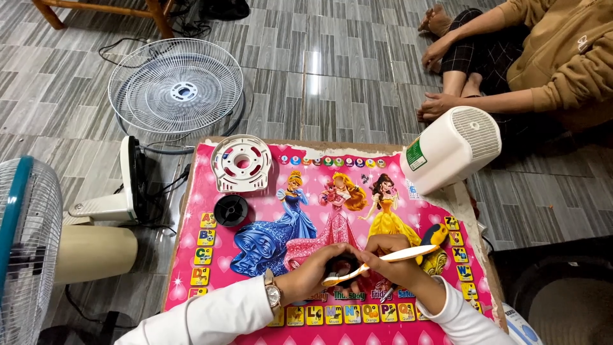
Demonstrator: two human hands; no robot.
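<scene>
My left hand (pixel 314 273) cups a small dark round part (pixel 343 264) low on a pink picture board (pixel 204 191). A watch sits on that wrist. My right hand (pixel 391 263) holds a cream and orange brush-like tool (pixel 383 259) whose end rests on the dark part. A yellow and black screwdriver handle (pixel 435 237) lies just right of my right hand. Farther up the board lie a white round fan housing plate (pixel 241 162) and a black ring-shaped cap (pixel 230 210).
A white fan motor cover (pixel 452 148) rests on the board's upper right corner. Wire fan grilles (pixel 175 87) lie on the tiled floor behind. A fan stand (pixel 115 204) and another fan (pixel 25 249) are at left. A seated person in a tan top (pixel 562 57) is at upper right.
</scene>
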